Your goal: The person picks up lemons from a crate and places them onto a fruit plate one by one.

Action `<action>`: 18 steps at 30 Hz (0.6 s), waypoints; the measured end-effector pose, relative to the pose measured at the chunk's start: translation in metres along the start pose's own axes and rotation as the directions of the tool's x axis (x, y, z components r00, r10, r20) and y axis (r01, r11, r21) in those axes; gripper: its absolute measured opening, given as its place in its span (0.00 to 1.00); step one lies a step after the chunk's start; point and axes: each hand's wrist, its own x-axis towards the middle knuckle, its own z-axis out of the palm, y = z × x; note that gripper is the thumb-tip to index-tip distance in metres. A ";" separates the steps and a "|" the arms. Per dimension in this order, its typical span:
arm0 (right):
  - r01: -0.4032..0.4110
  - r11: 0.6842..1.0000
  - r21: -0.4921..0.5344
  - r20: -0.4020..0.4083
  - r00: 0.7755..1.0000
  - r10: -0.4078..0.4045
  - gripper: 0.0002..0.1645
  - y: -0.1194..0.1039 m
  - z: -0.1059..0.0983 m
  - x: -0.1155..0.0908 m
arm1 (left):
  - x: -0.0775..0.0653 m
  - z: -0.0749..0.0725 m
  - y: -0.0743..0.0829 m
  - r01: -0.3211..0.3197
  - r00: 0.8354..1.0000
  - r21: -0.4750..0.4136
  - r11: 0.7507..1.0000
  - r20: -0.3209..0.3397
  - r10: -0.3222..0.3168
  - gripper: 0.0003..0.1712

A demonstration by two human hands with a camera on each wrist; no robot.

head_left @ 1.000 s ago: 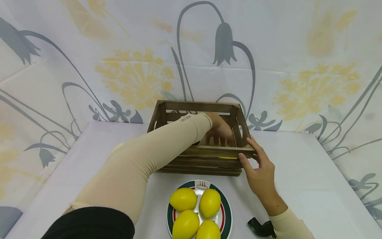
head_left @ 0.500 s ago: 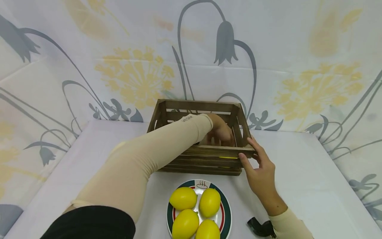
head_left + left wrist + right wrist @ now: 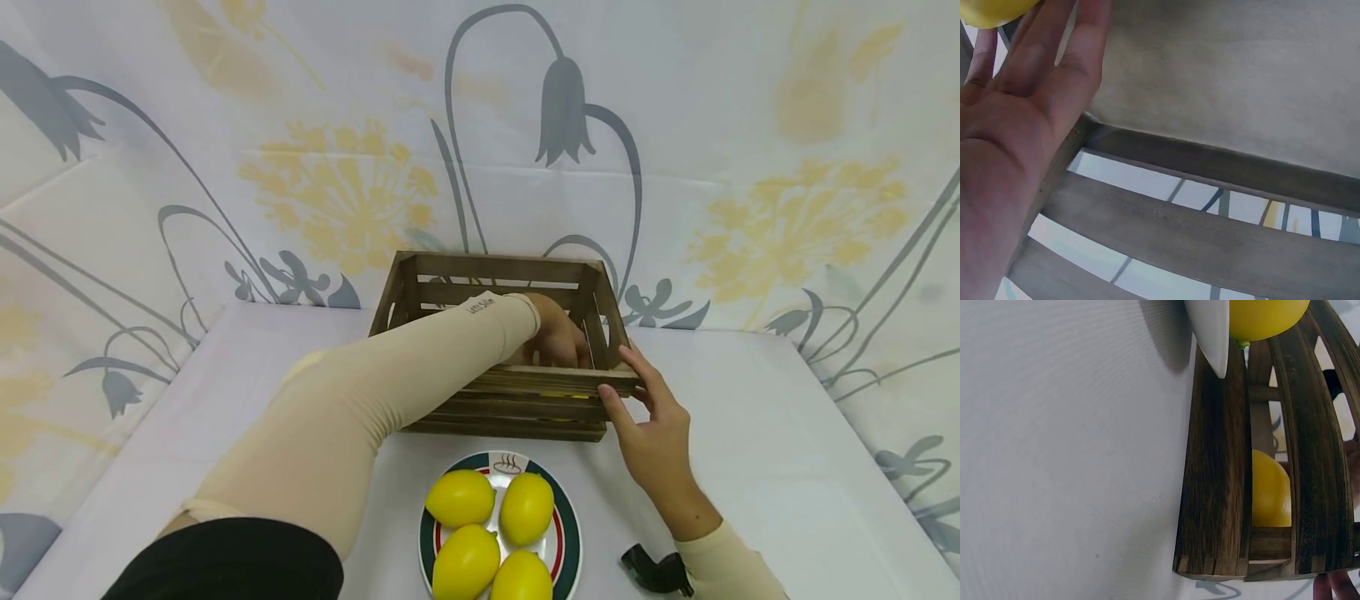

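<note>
My left hand (image 3: 558, 337) reaches down into a brown slatted wooden crate (image 3: 498, 425), its fingertips partly hidden by the near rim. In the left wrist view its fingers reach up to a yellow lemon (image 3: 994, 11) that covers their tips; the hand holds it low in the crate. The right wrist view shows a lemon (image 3: 1270, 490) through the front slats. My right hand (image 3: 651, 433) grips the crate's near right top corner, thumb on the front and fingers at the side.
In front of the crate stands a plate (image 3: 573, 533) with a green rim, bearing several lemons (image 3: 459, 498). A black curved smoking pipe (image 3: 654, 573) lies beside the right sleeve. Behind the crate hangs a flower-patterned cloth (image 3: 345, 200).
The left hand has sunk slightly deeper into the crate, and the yellow showing between the front slats has shifted a little to the left. The right hand and crate stay in place.
</note>
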 end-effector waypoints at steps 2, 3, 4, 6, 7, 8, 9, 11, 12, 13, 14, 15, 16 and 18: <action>-0.001 1.000 0.004 0.000 1.000 0.001 0.37 0.000 0.000 -0.001 | 0.000 0.002 0.000 0.004 1.000 -0.007 1.000 -0.001 -0.004 0.20; 0.000 1.000 0.004 0.000 1.000 0.000 0.37 0.000 0.000 -0.001 | -0.001 0.003 -0.001 0.007 1.000 -0.009 1.000 -0.003 -0.007 0.21; 0.000 1.000 0.004 0.001 1.000 0.000 0.37 0.000 0.000 -0.001 | -0.001 0.004 -0.001 0.010 1.000 -0.004 1.000 -0.008 -0.011 0.22; -0.002 1.000 0.000 0.001 1.000 0.002 0.37 0.000 0.000 -0.002 | -0.002 0.005 -0.001 0.017 1.000 0.008 1.000 -0.012 -0.017 0.24; -0.002 1.000 -0.002 0.001 1.000 0.002 0.37 0.000 0.000 -0.002 | -0.003 0.006 -0.001 0.023 1.000 0.021 1.000 -0.015 -0.022 0.25; -0.003 1.000 -0.004 0.002 1.000 0.003 0.37 -0.001 0.000 -0.002 | -0.003 0.006 -0.001 0.029 0.999 0.031 0.999 -0.013 -0.029 0.25; -0.005 1.000 -0.006 0.002 1.000 0.005 0.37 -0.001 0.000 -0.001 | -0.003 0.005 0.000 0.035 0.999 0.049 0.998 -0.012 -0.035 0.25; -0.005 1.000 -0.006 0.002 1.000 0.005 0.37 -0.001 0.001 -0.001 | -0.004 0.005 0.000 0.050 0.999 0.077 0.996 -0.003 -0.049 0.25; -0.004 1.000 -0.004 0.002 1.000 0.004 0.37 -0.001 0.001 0.000 | -0.004 0.004 0.001 0.057 0.998 0.086 0.995 0.004 -0.058 0.26; -0.003 1.000 -0.002 0.002 1.000 0.003 0.37 0.000 0.001 0.000 | -0.003 0.004 0.001 0.065 0.998 0.102 0.993 0.012 -0.066 0.27; -0.002 1.000 -0.002 0.002 1.000 0.002 0.37 0.000 0.001 -0.001 | -0.003 0.004 0.002 0.068 0.997 0.108 0.992 0.022 -0.071 0.27; 0.000 1.000 -0.004 0.003 1.000 0.000 0.37 0.001 0.001 -0.001 | -0.002 0.004 0.002 0.071 0.997 0.112 0.991 0.028 -0.075 0.27; 0.003 1.000 -0.006 0.004 1.000 -0.003 0.37 0.001 0.001 -0.001 | -0.002 0.003 0.003 0.075 0.996 0.105 0.992 0.031 -0.079 0.27; 0.006 1.000 -0.008 0.003 1.000 -0.006 0.37 0.002 0.000 0.000 | -0.001 0.002 0.003 0.079 0.996 0.104 0.992 0.035 -0.082 0.26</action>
